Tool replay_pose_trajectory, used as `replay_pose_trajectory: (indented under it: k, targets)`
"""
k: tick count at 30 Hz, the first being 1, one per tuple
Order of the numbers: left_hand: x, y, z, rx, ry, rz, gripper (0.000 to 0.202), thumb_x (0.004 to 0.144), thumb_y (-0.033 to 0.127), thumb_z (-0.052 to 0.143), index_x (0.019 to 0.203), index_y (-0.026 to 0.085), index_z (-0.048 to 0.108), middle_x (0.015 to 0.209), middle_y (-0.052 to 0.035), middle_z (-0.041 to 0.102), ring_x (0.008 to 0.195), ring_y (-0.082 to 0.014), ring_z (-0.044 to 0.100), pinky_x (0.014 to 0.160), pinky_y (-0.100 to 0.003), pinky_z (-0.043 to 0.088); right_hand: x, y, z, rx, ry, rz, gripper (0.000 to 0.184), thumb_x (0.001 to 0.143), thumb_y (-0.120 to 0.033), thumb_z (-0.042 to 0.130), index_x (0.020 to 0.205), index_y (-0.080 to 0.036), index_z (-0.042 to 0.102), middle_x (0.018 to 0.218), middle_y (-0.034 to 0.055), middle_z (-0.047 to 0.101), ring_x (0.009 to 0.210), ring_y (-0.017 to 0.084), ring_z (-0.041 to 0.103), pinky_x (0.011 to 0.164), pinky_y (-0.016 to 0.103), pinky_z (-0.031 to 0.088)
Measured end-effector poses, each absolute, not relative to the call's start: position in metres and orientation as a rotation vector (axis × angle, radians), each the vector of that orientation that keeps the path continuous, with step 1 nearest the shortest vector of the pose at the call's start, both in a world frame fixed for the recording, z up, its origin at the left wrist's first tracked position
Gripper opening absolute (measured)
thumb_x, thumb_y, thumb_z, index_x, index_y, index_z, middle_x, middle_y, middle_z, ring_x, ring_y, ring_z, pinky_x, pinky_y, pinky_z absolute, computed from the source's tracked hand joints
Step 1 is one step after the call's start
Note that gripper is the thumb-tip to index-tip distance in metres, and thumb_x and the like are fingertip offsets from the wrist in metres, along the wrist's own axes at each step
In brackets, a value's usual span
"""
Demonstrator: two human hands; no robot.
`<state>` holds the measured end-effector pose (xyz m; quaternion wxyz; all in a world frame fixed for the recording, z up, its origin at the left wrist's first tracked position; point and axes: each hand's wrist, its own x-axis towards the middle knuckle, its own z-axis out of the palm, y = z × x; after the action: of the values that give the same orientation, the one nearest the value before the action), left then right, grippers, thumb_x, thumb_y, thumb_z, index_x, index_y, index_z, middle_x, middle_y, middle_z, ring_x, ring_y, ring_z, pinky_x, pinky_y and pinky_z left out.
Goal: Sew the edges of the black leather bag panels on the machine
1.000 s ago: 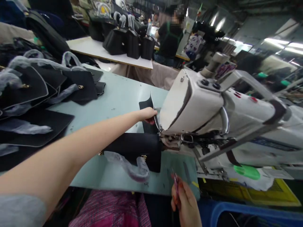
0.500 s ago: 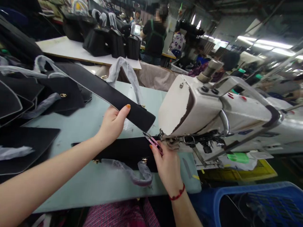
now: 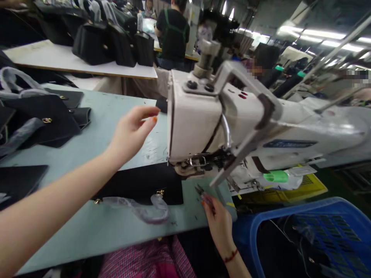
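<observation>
My left hand (image 3: 131, 131) is raised over the pale green table, holding nothing, thumb and fingers apart. Just beyond its fingertips, a small part of a dark piece (image 3: 161, 104) shows beside the sewing machine (image 3: 197, 116); the machine head hides the rest. In my right hand (image 3: 219, 220) is a small pair of pink-handled thread snips (image 3: 202, 192), blades pointing away from me near the table's right end. Between the hands lies a flat black bag panel (image 3: 139, 179) with gold fittings and a plastic-wrapped handle (image 3: 139, 208). My left forearm covers part of its left end.
Black bag pieces with wrapped handles (image 3: 49, 116) are heaped on the table's left side. Finished-looking black bags (image 3: 92, 44) stand on a white table behind, near a person (image 3: 172, 34). A blue basket (image 3: 255, 231) and a yellow crate (image 3: 315, 187) sit at right.
My left hand has let go of the long black strip, which has left its grasp. My right hand has drawn the snips back toward me. The view has swung right.
</observation>
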<state>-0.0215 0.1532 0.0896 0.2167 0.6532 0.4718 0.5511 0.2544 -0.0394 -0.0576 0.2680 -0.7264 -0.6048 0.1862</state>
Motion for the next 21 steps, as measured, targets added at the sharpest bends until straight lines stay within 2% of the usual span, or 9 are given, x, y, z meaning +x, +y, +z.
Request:
replay_pose_trajectory:
  k: [2, 4, 6, 7, 10, 13, 15, 17, 21]
  targets:
    - [-0.036, 0.083, 0.070, 2.077, 1.310, 1.500, 0.036, 0.082, 0.019, 0.056, 0.114, 0.032, 0.067, 0.110, 0.0010, 0.070, 0.097, -0.0256, 0.065, 0.088, -0.048, 0.054, 0.249, -0.026, -0.059, -1.983, -1.736, 0.320, 0.028, 0.092, -0.026, 0.056, 0.114, -0.015, 0.068, 0.109, 0.0154, 0.069, 0.103, 0.033, 0.064, 0.089, 0.048, 0.051]
    - [-0.051, 0.012, 0.037, 2.450, 1.005, 1.274, 0.063, 0.076, 0.015, 0.057, 0.130, 0.047, 0.056, 0.108, 0.0084, 0.072, 0.091, -0.0217, 0.067, 0.084, -0.035, 0.058, 0.236, -0.011, -0.052, -1.847, -1.794, 0.285, 0.028, 0.092, -0.026, 0.057, 0.116, -0.015, 0.068, 0.119, 0.0159, 0.066, 0.113, 0.033, 0.058, 0.098, 0.049, 0.045]
    - [-0.064, -0.044, -0.003, 2.769, 0.661, 1.041, 0.064, 0.078, 0.014, 0.051, 0.138, 0.038, 0.054, 0.104, 0.0086, 0.075, 0.095, -0.0201, 0.070, 0.092, -0.026, 0.057, 0.220, 0.001, -0.042, -1.601, -1.798, 0.471, 0.028, 0.097, -0.028, 0.050, 0.115, -0.016, 0.067, 0.117, 0.0128, 0.067, 0.111, 0.026, 0.060, 0.098, 0.040, 0.045]
    - [-0.068, -0.061, -0.024, 2.892, 0.611, 0.743, 0.068, 0.079, 0.010, 0.052, 0.143, 0.033, 0.048, 0.114, 0.0066, 0.073, 0.105, -0.0194, 0.068, 0.102, -0.027, 0.052, 0.212, 0.005, -0.038, -1.485, -1.776, 0.590, 0.029, 0.099, -0.030, 0.046, 0.115, -0.017, 0.067, 0.113, 0.0111, 0.069, 0.107, 0.022, 0.062, 0.096, 0.034, 0.046]
    - [-0.073, -0.069, -0.075, 2.916, 1.074, 0.644, 0.078, 0.083, 0.015, 0.060, 0.154, 0.014, 0.028, 0.136, -0.0151, 0.060, 0.128, -0.0311, 0.055, 0.112, -0.049, 0.042, 0.190, 0.012, -0.032, -1.332, -1.698, 0.837, 0.031, 0.100, -0.039, 0.045, 0.102, -0.017, 0.067, 0.094, 0.0063, 0.071, 0.087, 0.017, 0.064, 0.078, 0.025, 0.047]
    - [-0.063, -0.031, -0.094, 2.884, 1.386, 0.769, 0.086, 0.084, 0.022, 0.065, 0.155, 0.010, 0.019, 0.153, -0.0298, 0.031, 0.141, -0.0449, 0.031, 0.105, -0.065, 0.040, 0.174, 0.013, -0.034, -1.366, -1.646, 0.897, 0.039, 0.098, -0.044, 0.048, 0.071, -0.018, 0.059, 0.064, -0.0005, 0.057, 0.060, 0.012, 0.052, 0.058, 0.022, 0.036]
    - [-0.050, -0.005, -0.090, 2.837, 1.452, 0.873, 0.088, 0.084, 0.021, 0.064, 0.155, 0.010, 0.014, 0.158, -0.0311, 0.014, 0.145, -0.0475, 0.018, 0.106, -0.069, 0.034, 0.168, 0.011, -0.035, -1.359, -1.584, 0.941, 0.045, 0.097, -0.045, 0.047, 0.061, -0.018, 0.049, 0.056, -0.0031, 0.046, 0.054, 0.010, 0.043, 0.053, 0.022, 0.029]
    - [-0.035, 0.006, -0.078, 2.734, 1.540, 0.988, 0.090, 0.085, 0.018, 0.062, 0.156, 0.011, 0.008, 0.160, -0.0295, 0.006, 0.147, -0.0460, 0.008, 0.109, -0.071, 0.026, 0.165, 0.008, -0.034, -1.334, -1.514, 1.006, 0.046, 0.097, -0.045, 0.047, 0.059, -0.019, 0.044, 0.053, -0.0041, 0.041, 0.052, 0.010, 0.039, 0.051, 0.022, 0.026]
    - [-0.011, -0.009, -0.049, 2.528, 1.661, 1.191, 0.088, 0.086, 0.013, 0.059, 0.157, 0.019, 0.007, 0.163, -0.0222, 0.001, 0.149, -0.0415, 0.006, 0.112, -0.071, 0.020, 0.166, 0.004, -0.028, -1.328, -1.417, 1.056, 0.043, 0.095, -0.044, 0.050, 0.061, -0.018, 0.045, 0.055, -0.0049, 0.036, 0.053, 0.009, 0.035, 0.050, 0.022, 0.025]
